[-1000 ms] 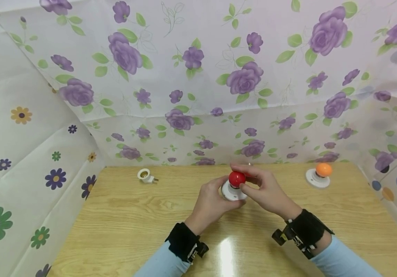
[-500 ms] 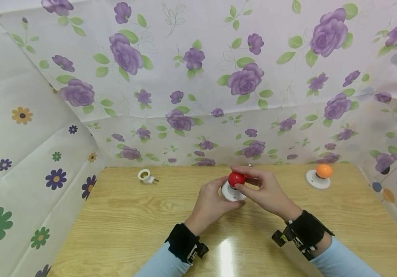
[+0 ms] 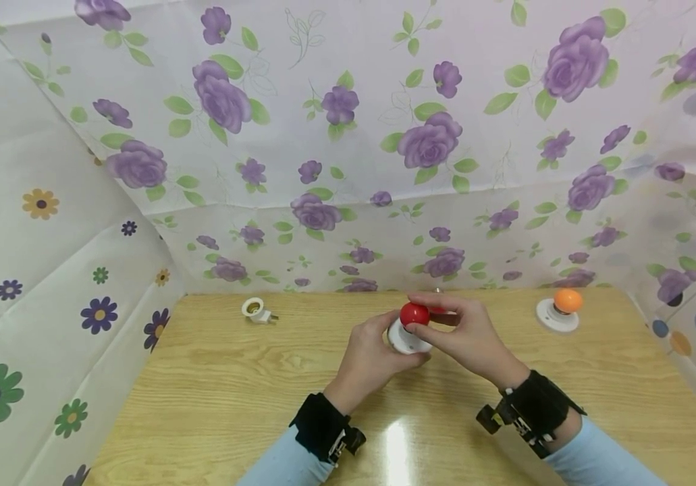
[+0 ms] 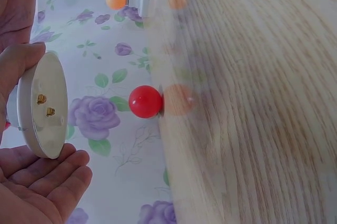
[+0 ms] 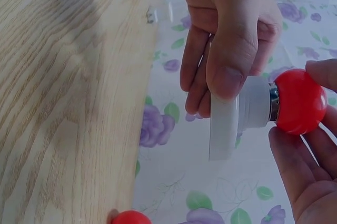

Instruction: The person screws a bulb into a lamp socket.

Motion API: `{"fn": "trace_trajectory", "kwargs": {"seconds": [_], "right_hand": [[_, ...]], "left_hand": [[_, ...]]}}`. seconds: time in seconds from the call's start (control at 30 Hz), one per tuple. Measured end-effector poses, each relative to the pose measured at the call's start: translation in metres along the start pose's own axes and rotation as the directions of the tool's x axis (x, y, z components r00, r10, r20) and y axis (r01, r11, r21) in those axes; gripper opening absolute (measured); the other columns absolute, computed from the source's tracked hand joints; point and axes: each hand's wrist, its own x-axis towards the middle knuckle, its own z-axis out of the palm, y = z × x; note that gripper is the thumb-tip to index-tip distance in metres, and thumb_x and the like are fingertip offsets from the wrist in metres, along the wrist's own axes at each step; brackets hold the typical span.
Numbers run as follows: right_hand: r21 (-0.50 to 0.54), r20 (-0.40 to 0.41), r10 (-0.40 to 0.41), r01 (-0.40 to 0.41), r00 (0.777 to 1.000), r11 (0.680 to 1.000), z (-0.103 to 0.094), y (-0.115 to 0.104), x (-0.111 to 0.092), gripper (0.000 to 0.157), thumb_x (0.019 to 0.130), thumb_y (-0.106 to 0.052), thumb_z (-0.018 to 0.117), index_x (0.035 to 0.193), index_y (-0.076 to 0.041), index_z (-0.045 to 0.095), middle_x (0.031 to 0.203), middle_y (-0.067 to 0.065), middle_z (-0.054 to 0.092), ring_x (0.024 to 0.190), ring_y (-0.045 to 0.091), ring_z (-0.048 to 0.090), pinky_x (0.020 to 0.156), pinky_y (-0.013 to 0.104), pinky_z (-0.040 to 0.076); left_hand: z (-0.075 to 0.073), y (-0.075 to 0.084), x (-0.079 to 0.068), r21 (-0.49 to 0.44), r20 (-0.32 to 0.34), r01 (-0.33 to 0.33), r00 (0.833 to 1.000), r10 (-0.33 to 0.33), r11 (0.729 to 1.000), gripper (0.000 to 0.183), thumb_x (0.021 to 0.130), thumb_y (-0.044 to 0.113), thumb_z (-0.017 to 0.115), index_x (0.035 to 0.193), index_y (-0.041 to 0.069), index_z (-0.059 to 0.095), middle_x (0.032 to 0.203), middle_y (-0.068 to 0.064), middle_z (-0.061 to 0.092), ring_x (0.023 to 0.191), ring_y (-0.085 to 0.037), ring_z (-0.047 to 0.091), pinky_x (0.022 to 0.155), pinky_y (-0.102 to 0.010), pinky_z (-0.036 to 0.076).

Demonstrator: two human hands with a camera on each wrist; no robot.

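My left hand [image 3: 373, 349] grips a round white lamp holder [image 3: 407, 342] by its base, thumb on one side and fingers on the other. The holder's flat underside, with two brass screws, shows in the left wrist view. With thumb and fingers my right hand [image 3: 462, 332] pinches a red light bulb [image 3: 414, 315] seated in the holder's socket. A strip of the bulb's metal cap [image 5: 274, 101] is visible between the red globe and the white socket. Both hands hold these above the wooden table. A second red bulb [image 4: 145, 101] lies on the table, partly hidden behind my right hand in the head view.
At the back left of the wooden table [image 3: 220, 405] lies a white plug-in bulb socket [image 3: 258, 310]. At the back right stands an orange bulb [image 3: 568, 300] in another round white holder [image 3: 557, 318]. A flowered cloth [image 3: 335, 169] hangs along the table's far edge.
The right thumb has slid leftward across the front of the red bulb, and the right fingers have shifted slightly at its back. The left hand keeps its hold on the lamp holder.
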Motion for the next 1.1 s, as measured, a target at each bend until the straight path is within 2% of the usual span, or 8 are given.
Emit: {"fn": "trace_trajectory", "kwargs": {"seconds": [0.27, 0.5, 0.73, 0.93, 1.1], "right_hand": [[-0.002, -0.047, 0.033, -0.033, 0.998, 0.999, 0.001, 0.001, -0.001, 0.038, 0.077, -0.012, 0.075, 0.114, -0.011, 0.065, 0.114, 0.001, 0.061, 0.097, 0.025, 0.061, 0.076, 0.035, 0.051], [-0.045, -0.054, 0.006, -0.009, 0.999, 0.999, -0.001, 0.008, -0.001, 0.048, 0.076, -0.017, 0.077, 0.122, -0.014, 0.060, 0.120, -0.002, 0.058, 0.102, 0.018, 0.058, 0.083, 0.039, 0.048], [-0.047, 0.022, -0.012, 0.013, 1.000, 0.999, -0.005, 0.026, 0.000, 0.050, 0.084, -0.022, 0.070, 0.130, -0.024, 0.054, 0.131, -0.005, 0.051, 0.114, 0.016, 0.050, 0.093, 0.042, 0.042], [0.003, 0.091, -0.040, 0.040, 0.995, 0.999, -0.006, 0.031, 0.000, 0.050, 0.088, -0.018, 0.065, 0.135, -0.017, 0.049, 0.136, -0.001, 0.047, 0.122, 0.020, 0.045, 0.095, 0.038, 0.040], [0.025, 0.109, -0.048, 0.045, 0.993, 0.999, -0.005, 0.032, 0.001, 0.049, 0.088, -0.014, 0.064, 0.135, -0.018, 0.050, 0.135, -0.001, 0.048, 0.121, 0.021, 0.046, 0.095, 0.037, 0.040]], "left_hand": [[0.001, 0.000, 0.000, -0.023, -0.001, -0.011, 1.000, 0.011, 1.000, 0.062, 0.069, 0.054, 0.075, 0.123, 0.030, 0.056, 0.106, 0.015, 0.059, 0.094, -0.001, 0.055, 0.076, -0.027, 0.049], [0.000, 0.001, 0.000, -0.030, -0.002, 0.000, 1.000, 0.000, 1.000, 0.062, 0.068, 0.055, 0.075, 0.123, 0.032, 0.055, 0.106, 0.017, 0.059, 0.095, -0.002, 0.054, 0.077, -0.030, 0.049], [-0.002, 0.002, -0.001, -0.025, -0.010, 0.000, 1.000, 0.000, 1.000, 0.062, 0.068, 0.054, 0.076, 0.123, 0.034, 0.055, 0.108, 0.019, 0.058, 0.099, -0.001, 0.053, 0.081, -0.032, 0.048], [-0.002, 0.002, -0.001, -0.032, -0.020, -0.030, 0.999, 0.029, 0.999, 0.060, 0.069, 0.053, 0.076, 0.122, 0.033, 0.055, 0.110, 0.019, 0.057, 0.100, 0.000, 0.053, 0.081, -0.028, 0.047], [-0.001, 0.001, 0.000, -0.029, -0.025, -0.031, 0.999, 0.030, 0.999, 0.061, 0.068, 0.053, 0.076, 0.122, 0.032, 0.055, 0.111, 0.019, 0.057, 0.100, 0.001, 0.053, 0.081, -0.031, 0.048]]}}
